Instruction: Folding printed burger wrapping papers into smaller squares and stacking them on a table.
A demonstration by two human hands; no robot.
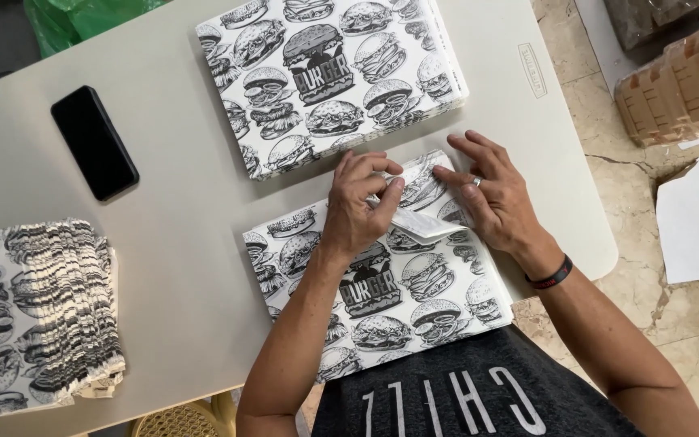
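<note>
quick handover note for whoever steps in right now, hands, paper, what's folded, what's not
Left hand: grip pinches the folded top corner of the burger-print paper sheet in front of the person.
Right hand: flat, pressing the fold beside it.
Flat sheet stack at the table's far side; folded pile at the left; black phone nearby.
Done: the corner is turned over. Left: the rest of this sheet lies unfolded.

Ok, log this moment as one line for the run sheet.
left hand: pinching fold of printed paper sheet | right hand: flat on fold | flat stack: behind | folded pile: left | phone: untouched
</note>
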